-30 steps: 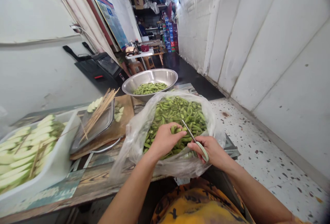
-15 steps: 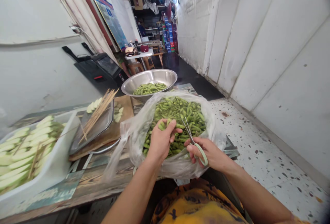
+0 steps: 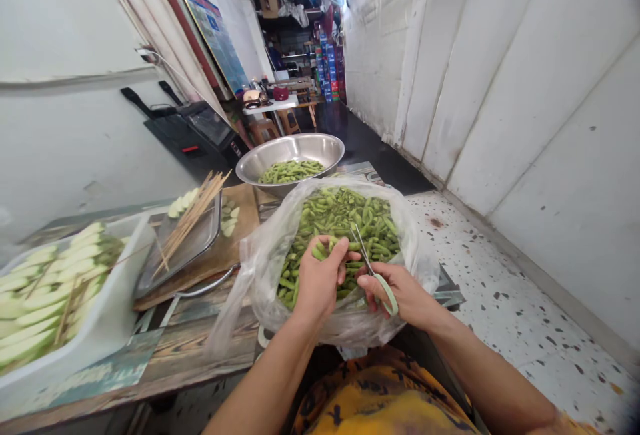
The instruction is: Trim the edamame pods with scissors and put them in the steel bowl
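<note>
My left hand (image 3: 323, 276) is closed around a few green edamame pods (image 3: 321, 249), with one pod sticking out past the thumb and fingertips toward the right. In my right hand (image 3: 395, 288) are scissors (image 3: 380, 277) with pale green handles; their blades point up and left, slightly parted, close to the held pod. Whether the blades touch the pod I cannot tell. Both hands are over a clear plastic bag (image 3: 270, 295), its mouth spread wide and full of loose edamame pods (image 3: 345, 211).
Behind the bag stands a steel bowl (image 3: 327, 148) with pods in it. Left on the wooden table (image 3: 200, 348) are a metal tray (image 3: 145, 275) with bamboo skewers (image 3: 193, 215), a cutting board (image 3: 245, 205) and a white bin (image 3: 125, 268) of skewered pale green slices. A white wall (image 3: 500, 88) runs along the right.
My left hand has shifted slightly to the right, bringing the held pod nearer the blades. The scissors have moved a little left, and their blades look slightly closer together.
</note>
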### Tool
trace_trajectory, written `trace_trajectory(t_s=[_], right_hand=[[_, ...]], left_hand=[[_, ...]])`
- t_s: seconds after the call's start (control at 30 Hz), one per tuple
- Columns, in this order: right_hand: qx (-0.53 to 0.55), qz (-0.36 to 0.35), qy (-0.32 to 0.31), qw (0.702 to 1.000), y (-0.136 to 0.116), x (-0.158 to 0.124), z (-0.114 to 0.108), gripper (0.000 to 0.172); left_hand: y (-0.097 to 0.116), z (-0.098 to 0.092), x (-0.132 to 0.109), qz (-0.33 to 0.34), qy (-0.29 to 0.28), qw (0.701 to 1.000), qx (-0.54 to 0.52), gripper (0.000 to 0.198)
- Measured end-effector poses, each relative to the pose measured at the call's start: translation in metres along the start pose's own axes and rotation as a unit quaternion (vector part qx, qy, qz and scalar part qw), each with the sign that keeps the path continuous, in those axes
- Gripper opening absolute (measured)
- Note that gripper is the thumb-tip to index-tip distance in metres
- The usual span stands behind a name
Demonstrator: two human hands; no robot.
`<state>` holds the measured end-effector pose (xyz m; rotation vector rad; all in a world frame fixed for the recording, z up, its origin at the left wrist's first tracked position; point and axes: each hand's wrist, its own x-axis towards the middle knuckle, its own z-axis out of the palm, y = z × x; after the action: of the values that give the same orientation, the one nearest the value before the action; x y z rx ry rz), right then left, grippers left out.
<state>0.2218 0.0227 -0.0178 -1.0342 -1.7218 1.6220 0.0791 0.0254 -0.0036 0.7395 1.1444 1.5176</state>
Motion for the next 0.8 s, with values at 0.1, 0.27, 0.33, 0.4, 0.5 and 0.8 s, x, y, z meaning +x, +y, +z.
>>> trace_trajectory(t_s=[0.1,0.27,0.33,0.4,0.5,0.8], right_hand=[[-0.018,-0.001,0.015,1.000,0.004,0.002,0.004,0.042],[0.007,0.011,0.053,0.999,0.008,0.003,0.003,0.042],[0.042,0.015,0.071,0.996,0.007,0.001,-0.003,0.038],[0.086,0.011,0.104,0.991,0.004,-0.002,-0.011,0.037],[0.128,-0.003,0.138,0.982,0.002,-0.007,-0.021,0.040],[0.085,0.003,0.105,0.991,0.009,-0.013,-0.024,0.042]], left_hand=[[-0.003,0.000,-0.001,-0.012,0.003,1.000,-0.002,0.034],[-0.001,-0.003,0.000,-0.017,0.011,1.000,0.003,0.033],[0.002,-0.004,0.006,-0.016,0.000,0.999,0.030,0.029],[0.003,-0.004,0.015,-0.018,-0.026,0.994,0.107,0.020],[-0.002,0.002,0.031,0.050,-0.082,0.941,0.325,0.009],[-0.006,0.024,0.044,0.151,-0.156,0.827,0.519,0.002]])
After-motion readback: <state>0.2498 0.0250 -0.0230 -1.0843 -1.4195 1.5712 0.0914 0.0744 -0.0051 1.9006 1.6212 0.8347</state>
